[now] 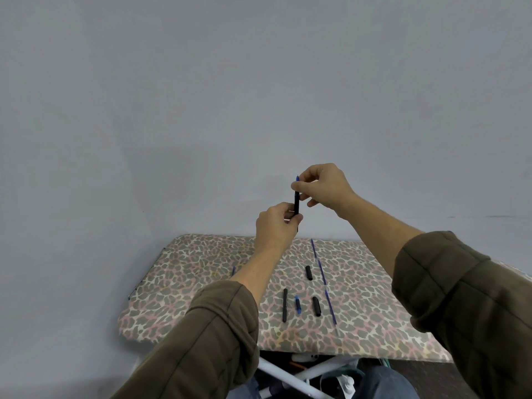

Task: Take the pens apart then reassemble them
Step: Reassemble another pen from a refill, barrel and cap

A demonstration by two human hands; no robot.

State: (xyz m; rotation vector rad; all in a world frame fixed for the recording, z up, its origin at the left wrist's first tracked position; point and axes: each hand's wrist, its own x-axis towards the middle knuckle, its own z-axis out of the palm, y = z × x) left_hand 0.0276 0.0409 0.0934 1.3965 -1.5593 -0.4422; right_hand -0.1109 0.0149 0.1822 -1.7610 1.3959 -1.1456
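At frame centre we pinch a slim black pen (296,201) upright, blue tip up: our left hand (275,226) grips its lower end, our right hand (322,184) nips the tip. Below, on the leopard-print board (184,286), lie a long black barrel (285,305), two short black caps (309,273), a blue piece (297,304) and thin blue refills (324,279).

No legible text, labels, brands or numbers anywhere; nothing readable on the pen parts, the patterned cloth or the wall.
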